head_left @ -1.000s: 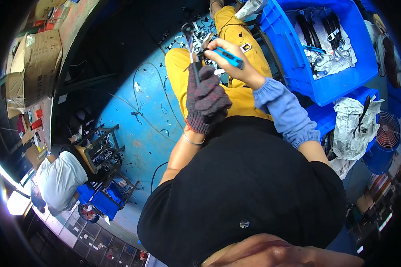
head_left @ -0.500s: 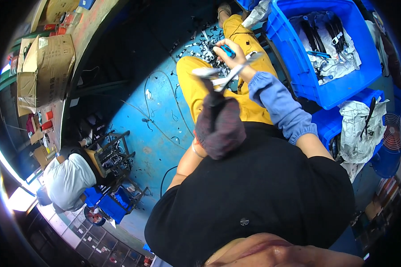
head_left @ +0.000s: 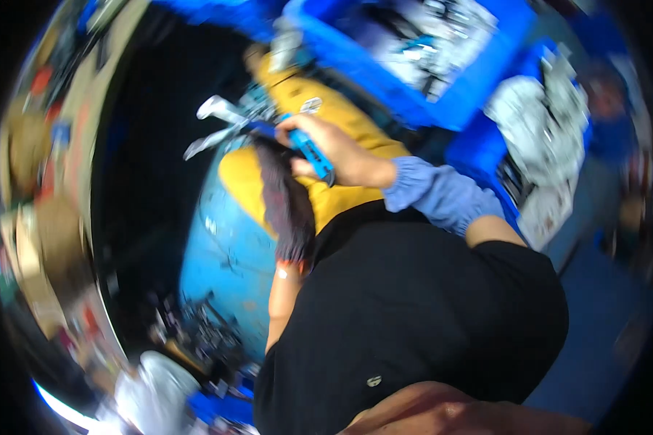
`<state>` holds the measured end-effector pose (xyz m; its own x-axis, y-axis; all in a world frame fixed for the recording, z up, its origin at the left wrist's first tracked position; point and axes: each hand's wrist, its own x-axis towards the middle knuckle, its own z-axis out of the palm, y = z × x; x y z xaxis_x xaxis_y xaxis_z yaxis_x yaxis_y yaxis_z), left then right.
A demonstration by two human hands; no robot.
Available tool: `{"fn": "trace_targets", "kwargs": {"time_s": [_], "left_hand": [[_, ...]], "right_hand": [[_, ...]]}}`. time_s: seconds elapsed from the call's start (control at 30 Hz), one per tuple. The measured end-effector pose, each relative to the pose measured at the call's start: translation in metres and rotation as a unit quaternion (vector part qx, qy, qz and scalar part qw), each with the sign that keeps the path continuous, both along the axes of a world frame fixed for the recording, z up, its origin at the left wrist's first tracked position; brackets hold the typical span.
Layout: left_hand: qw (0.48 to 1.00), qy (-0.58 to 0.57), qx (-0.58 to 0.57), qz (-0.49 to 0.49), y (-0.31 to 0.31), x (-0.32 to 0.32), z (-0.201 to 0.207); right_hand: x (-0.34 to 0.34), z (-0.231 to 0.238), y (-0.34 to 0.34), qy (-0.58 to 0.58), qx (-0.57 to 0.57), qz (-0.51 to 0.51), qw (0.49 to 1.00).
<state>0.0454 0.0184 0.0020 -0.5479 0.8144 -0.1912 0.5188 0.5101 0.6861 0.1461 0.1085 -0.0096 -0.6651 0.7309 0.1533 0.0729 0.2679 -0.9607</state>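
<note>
My left hand (head_left: 286, 199), in a dark knitted glove with an orange cuff edge, reaches over my knee. Its closed fingers grip a pale strap-like piece (head_left: 221, 110) whose light ends stick out beyond them; motion blur hides its exact kind. My bare right hand (head_left: 337, 148), below a blue sleeve cover (head_left: 439, 192), is wrapped round a blue utility knife (head_left: 310, 154). The knife's front end lies close to the left fingers and the held piece. Whether the blade touches the piece cannot be made out.
At the upper right stands a blue crate (head_left: 442, 109) with dark and pale pieces on paper. Crumpled white paper (head_left: 537, 123) covers another blue bin (head_left: 475, 148). Left are a long bench (head_left: 98, 138) and cardboard boxes (head_left: 54, 243). A person in white (head_left: 152, 395) is at lower left.
The view has swung round. My left hand has stretched forward from near my chest with the strap-like piece. The knife hand has come beside it. Both hands keep their hold.
</note>
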Motion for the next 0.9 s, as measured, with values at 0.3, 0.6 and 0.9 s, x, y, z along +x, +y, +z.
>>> {"fn": "trace_targets", "kwargs": {"time_s": [0.3,0.6,0.9], "left_hand": [[0.852,-0.370,0.054,-0.368,0.025,0.085,0.115],[0.726,-0.222,0.121,-0.640,0.004,0.150,0.152],[0.735,-0.195,0.126,-0.637,-0.008,0.160,0.158]], "right_hand": [[0.186,0.025,0.005,0.069,-0.003,-0.472,0.879],[0.405,0.014,-0.069,0.034,0.076,-0.774,0.627],[0.528,-0.005,-0.119,-0.181,0.173,-0.750,0.613]]}}
